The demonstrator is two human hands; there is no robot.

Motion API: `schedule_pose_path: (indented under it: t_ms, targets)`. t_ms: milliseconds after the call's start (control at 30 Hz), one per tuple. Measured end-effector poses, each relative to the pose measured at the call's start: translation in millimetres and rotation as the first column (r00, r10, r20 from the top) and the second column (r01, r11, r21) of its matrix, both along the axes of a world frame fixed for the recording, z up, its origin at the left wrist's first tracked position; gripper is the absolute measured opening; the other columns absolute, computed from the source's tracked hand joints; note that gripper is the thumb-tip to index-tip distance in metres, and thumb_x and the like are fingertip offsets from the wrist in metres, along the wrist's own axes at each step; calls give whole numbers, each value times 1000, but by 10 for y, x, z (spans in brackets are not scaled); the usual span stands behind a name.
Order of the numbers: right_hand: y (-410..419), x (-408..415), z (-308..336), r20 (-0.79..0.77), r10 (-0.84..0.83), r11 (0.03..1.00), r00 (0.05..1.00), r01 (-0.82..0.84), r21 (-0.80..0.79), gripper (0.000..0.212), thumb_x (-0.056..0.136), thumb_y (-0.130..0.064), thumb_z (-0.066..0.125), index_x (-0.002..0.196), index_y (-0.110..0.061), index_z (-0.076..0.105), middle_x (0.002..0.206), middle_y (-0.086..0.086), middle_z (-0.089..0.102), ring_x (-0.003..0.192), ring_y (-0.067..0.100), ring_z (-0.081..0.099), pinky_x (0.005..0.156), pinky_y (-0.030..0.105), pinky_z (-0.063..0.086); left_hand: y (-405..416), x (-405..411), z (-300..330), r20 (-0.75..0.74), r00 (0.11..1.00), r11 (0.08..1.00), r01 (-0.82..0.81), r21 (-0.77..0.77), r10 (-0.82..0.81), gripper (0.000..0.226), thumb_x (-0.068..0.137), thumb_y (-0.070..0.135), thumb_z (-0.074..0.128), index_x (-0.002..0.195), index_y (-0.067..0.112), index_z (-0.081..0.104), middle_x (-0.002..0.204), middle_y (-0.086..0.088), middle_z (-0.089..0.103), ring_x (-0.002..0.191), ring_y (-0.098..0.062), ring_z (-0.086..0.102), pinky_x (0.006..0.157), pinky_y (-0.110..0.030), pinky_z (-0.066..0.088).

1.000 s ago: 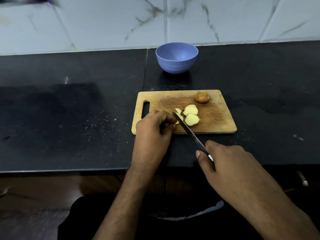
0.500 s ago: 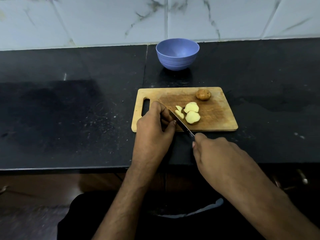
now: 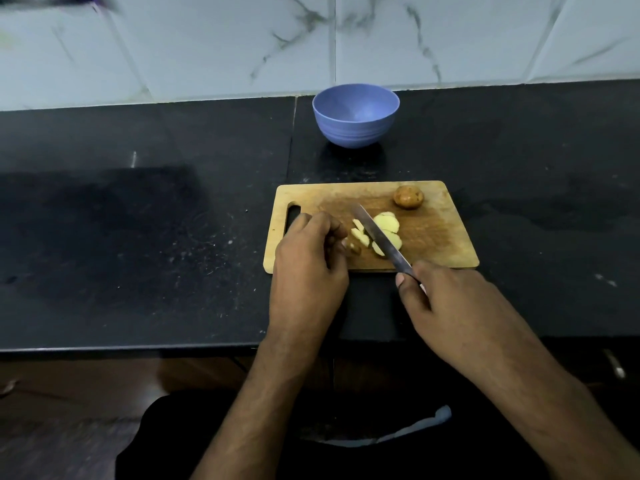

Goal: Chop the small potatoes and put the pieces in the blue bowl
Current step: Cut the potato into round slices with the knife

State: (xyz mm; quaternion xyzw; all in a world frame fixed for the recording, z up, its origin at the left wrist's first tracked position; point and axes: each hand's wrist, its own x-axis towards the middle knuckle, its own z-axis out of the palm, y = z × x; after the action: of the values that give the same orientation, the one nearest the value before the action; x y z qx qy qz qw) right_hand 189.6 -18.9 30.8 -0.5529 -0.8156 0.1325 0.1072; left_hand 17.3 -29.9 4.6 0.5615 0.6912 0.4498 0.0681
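A wooden cutting board (image 3: 440, 240) lies on the black counter. Several pale potato slices (image 3: 388, 221) lie near its middle. One whole brown potato (image 3: 408, 196) sits at the board's far right. My right hand (image 3: 446, 306) grips the knife (image 3: 377, 235) by its handle, and the blade lies slantwise over the slices. My left hand (image 3: 308, 268) rests on the board's left part with fingers curled, its fingertips pinching a small brown potato end (image 3: 354, 248). The blue bowl (image 3: 356, 116) stands empty behind the board.
The black counter (image 3: 138, 237) stretches wide to the left and right of the board. A marbled tile wall (image 3: 311, 39) rises behind the bowl. The counter's front edge runs just below my wrists.
The knife has swung right, from beside my left fingers to across the slices. My left hand has loosened its fingers over the small end piece.
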Motion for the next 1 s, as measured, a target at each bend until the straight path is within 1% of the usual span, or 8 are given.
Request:
schedule_pose_path:
  t_ms: [200, 333, 400, 533, 633, 767, 900, 1000]
  targets:
    - [19, -7, -8, -24, -14, 999, 1000, 14, 35, 37, 101, -44, 36, 66, -33, 32, 58, -8, 51, 50, 6, 51, 45, 18, 26, 5, -3, -21, -1, 1000, 999, -31, 27, 31, 12, 97, 13, 61, 103, 20, 69, 102, 11, 61, 91, -1, 59, 75, -13, 48]
    - [15, -16, -5, -28, -14, 999, 1000, 16, 50, 38, 101, -43, 36, 65, -33, 31, 55, -7, 50, 47, 6, 49, 43, 18, 24, 47, 38, -32, -61, 998, 1000, 21, -19, -22, 20, 91, 35, 67, 107, 22, 65, 108, 5, 50, 98, -10, 56, 73, -29, 54]
    - [3, -19, 10, -35, -22, 998, 999, 24, 54, 38, 101, -43, 37, 65, -33, 31, 54, -7, 49, 46, 6, 48, 43, 18, 23, 65, 60, -25, -123, 992, 997, 12, -72, -21, 23, 88, 35, 70, 107, 25, 63, 109, 6, 47, 100, -12, 55, 70, -32, 56]
    - [-19, -14, 29, -31, -30, 998, 999, 32, 55, 39, 101, -43, 37, 64, -33, 28, 52, -8, 45, 42, 6, 45, 40, 18, 23, 92, 23, -17, -69, 995, 997, -70, -39, 67, 17, 89, 11, 64, 101, 22, 64, 106, 7, 49, 89, -6, 54, 71, -21, 51]
    - [-20, -11, 37, -23, -31, 998, 999, 32, 55, 40, 101, -43, 36, 64, -33, 27, 52, -9, 44, 42, 6, 44, 39, 18, 23, 127, -1, 1, -29, 994, 994, -108, -25, 107, 15, 93, 6, 62, 99, 19, 65, 103, 8, 55, 87, -4, 54, 74, -14, 46]
    - [-25, -22, 44, -14, -29, 998, 999, 30, 60, 39, 102, -43, 35, 65, -33, 28, 52, -8, 45, 42, 6, 45, 40, 17, 23, 161, 9, -20, -81, 996, 999, -40, -10, 39, 12, 97, 17, 61, 108, 18, 66, 105, 6, 55, 98, -9, 54, 79, -25, 50]
    - [-28, -22, 35, -6, -28, 997, 1000, 28, 71, 39, 101, -42, 36, 64, -32, 27, 52, -8, 44, 42, 7, 44, 40, 18, 21, 165, 57, -36, -250, 968, 994, -19, -105, -8, 19, 96, 29, 62, 110, 19, 68, 113, 1, 45, 108, -12, 45, 76, -29, 53]
    - [-29, -20, 37, -7, -23, 997, 1000, 23, 68, 36, 102, -42, 35, 67, -31, 30, 52, -8, 45, 43, 7, 45, 40, 18, 22, 161, 41, -44, -195, 981, 996, -30, -84, 13, 15, 94, 31, 66, 101, 18, 69, 108, 3, 46, 105, -12, 46, 77, -28, 52]
